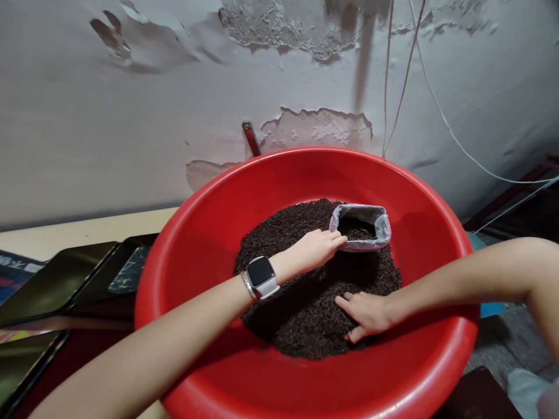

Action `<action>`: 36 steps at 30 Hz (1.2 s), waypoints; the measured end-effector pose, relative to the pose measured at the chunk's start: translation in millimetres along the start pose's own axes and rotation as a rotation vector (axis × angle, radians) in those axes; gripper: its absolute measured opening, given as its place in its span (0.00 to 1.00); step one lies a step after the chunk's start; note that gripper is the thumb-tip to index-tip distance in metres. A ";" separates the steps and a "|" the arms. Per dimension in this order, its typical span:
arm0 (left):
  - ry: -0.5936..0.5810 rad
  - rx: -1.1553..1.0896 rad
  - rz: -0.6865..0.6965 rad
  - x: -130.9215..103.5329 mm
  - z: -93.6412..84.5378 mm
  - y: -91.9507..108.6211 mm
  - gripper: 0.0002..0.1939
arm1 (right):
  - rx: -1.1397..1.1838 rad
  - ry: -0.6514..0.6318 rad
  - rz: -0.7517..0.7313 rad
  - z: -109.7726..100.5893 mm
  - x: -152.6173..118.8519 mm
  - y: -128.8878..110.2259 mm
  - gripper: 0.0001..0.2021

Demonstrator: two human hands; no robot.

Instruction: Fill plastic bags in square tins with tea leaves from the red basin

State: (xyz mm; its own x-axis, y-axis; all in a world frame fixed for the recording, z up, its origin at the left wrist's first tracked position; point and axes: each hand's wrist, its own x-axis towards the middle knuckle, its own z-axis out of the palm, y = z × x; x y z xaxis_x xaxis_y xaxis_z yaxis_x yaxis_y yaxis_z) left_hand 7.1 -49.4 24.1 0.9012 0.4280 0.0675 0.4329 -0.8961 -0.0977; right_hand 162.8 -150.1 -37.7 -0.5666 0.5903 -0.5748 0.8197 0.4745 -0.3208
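A wide red basin (192, 203) holds a heap of loose dark-brown shreds that look like tea leaves (301, 326). Over the far right part of the heap is a clear plastic bag (382, 233), its squarish mouth spread and some of the same leaves inside. My left hand (318, 245) is closed on the near left edge of this bag; a watch (261, 270) is on that wrist. Lower right, my right hand (367, 314) rests on the leaves, fingers apart and tips partly sunk in them. Nothing shows in its grasp.
Dark-rimmed trays or boxes (61, 273) lie left of the basin, by a pale ledge (87, 230). Behind stands a wall (131, 128) with peeling plaster and hanging white cables (441, 110). A dark brown object (480, 396) is at lower right.
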 end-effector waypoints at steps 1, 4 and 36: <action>0.006 -0.002 0.001 -0.2 0.7 -0.2 0.11 | -0.028 0.000 -0.022 -2.3 -1.5 -0.8 0.34; 0.025 -0.004 0.006 -0.6 2.5 -1.0 0.11 | -0.114 0.028 -0.084 -12.2 -6.8 -4.2 0.28; 0.162 0.136 -0.280 -0.8 -5.0 -6.2 0.27 | 0.222 0.221 0.308 -10.3 41.0 0.1 0.49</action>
State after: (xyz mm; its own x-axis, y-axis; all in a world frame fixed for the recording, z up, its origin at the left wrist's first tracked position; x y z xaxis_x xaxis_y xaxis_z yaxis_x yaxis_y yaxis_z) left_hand 3.6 -44.7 29.6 0.7374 0.6207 0.2663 0.6710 -0.7182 -0.1842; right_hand 138.8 -119.1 -53.6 -0.2772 0.8192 -0.5021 0.9377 0.1167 -0.3273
